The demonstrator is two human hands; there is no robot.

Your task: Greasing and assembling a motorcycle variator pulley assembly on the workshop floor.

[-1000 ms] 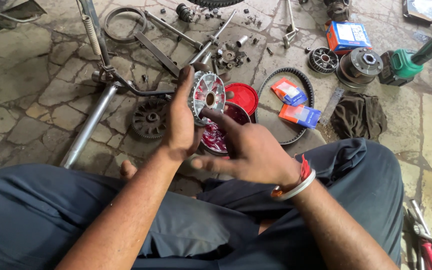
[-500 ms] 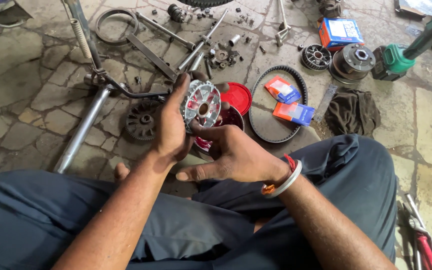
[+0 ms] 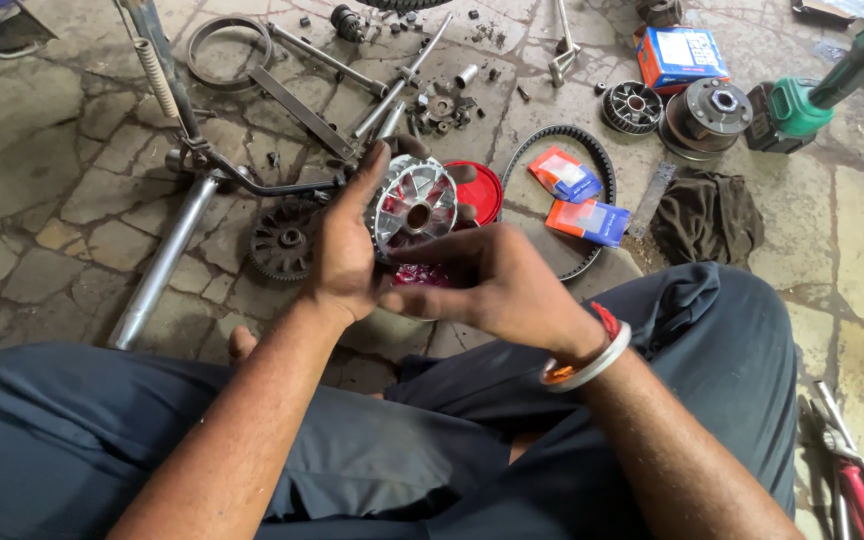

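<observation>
Left hand (image 3: 344, 250) wrapped tight round finned silver pulley (image 3: 412, 207); right hand (image 3: 492, 285) half-curled just below it, holding nothing visible.

We have one view only, from a camera worn on the head, looking steeply down and a little forward. Nearest the lens, along the bottom edge, come our knees in grey trousers (image 3: 372, 470); both forearms run up from there to the hands at mid-frame, seen close. Beyond them the stone floor (image 3: 42, 200) stretches to the top edge, its scattered parts farther off. No second view shares this scene.
</observation>
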